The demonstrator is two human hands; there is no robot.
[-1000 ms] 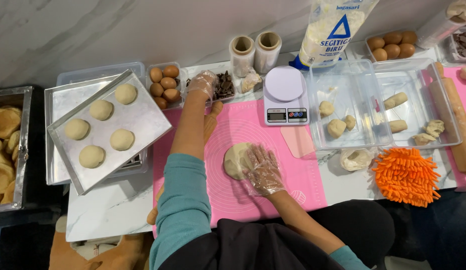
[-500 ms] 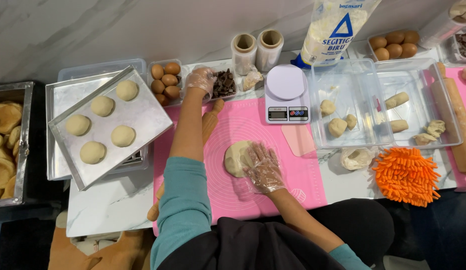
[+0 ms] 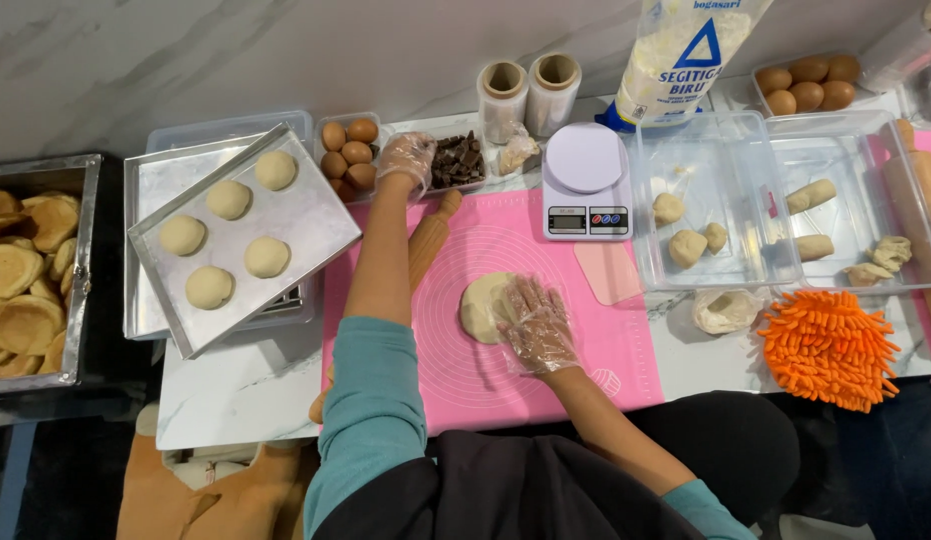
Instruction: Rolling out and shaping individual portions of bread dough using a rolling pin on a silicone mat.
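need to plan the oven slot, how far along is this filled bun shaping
Done: five round dough balls sit shaped on the tilted metal baking tray. In hand: the right hand presses a flattened dough disc on the pink silicone mat, while the left hand reaches into the clear tub of dark chocolate pieces. Left: several dough portions wait in the clear plastic containers.

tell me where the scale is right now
The scale sits at the far edge of the pink mat, between the chocolate tray and the clear bins.
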